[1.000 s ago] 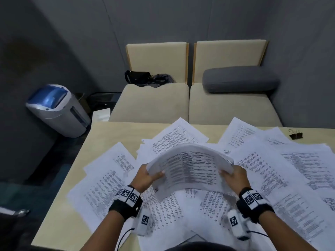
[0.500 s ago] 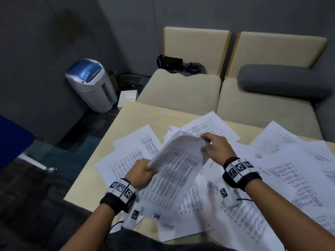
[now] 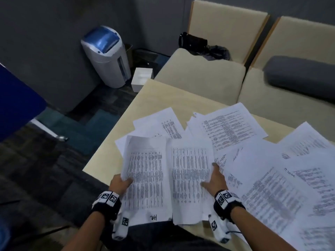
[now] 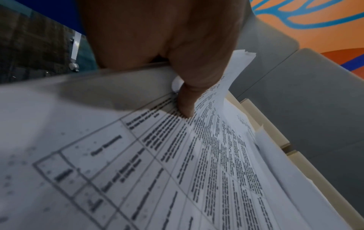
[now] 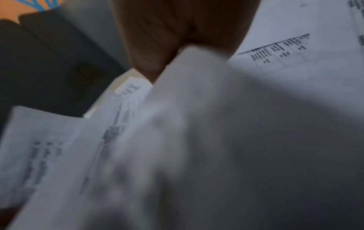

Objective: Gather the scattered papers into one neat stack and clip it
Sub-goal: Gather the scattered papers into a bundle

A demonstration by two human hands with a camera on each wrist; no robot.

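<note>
Over the near edge of the table (image 3: pixel 154 98) I hold printed sheets in two sheaves side by side. My left hand (image 3: pixel 120 183) grips the left sheaf (image 3: pixel 145 178) at its left edge; in the left wrist view the thumb (image 4: pixel 187 101) presses on the top sheet (image 4: pixel 177 171) with the fingers hidden below. My right hand (image 3: pixel 215 180) holds the right sheaf (image 3: pixel 190 178) at its right edge, thumb on top. The right wrist view is blurred and shows paper (image 5: pixel 216 140) running under the hand (image 5: pixel 177 31). Several loose sheets (image 3: pixel 272 178) lie overlapping across the table to the right. No clip is in view.
A beige sofa (image 3: pixel 199 75) with a grey cushion (image 3: pixel 299 77) and a black bag (image 3: pixel 194 42) stands behind the table. On the floor at the left are a white and blue bin (image 3: pixel 107 57) and a white box (image 3: pixel 142 79). A blue chair (image 3: pixel 16 102) is at far left.
The single curved bundle held by both hands is now two flat sheaves side by side. My right hand dropped from the bundle's top edge to its lower right. My view swung left.
</note>
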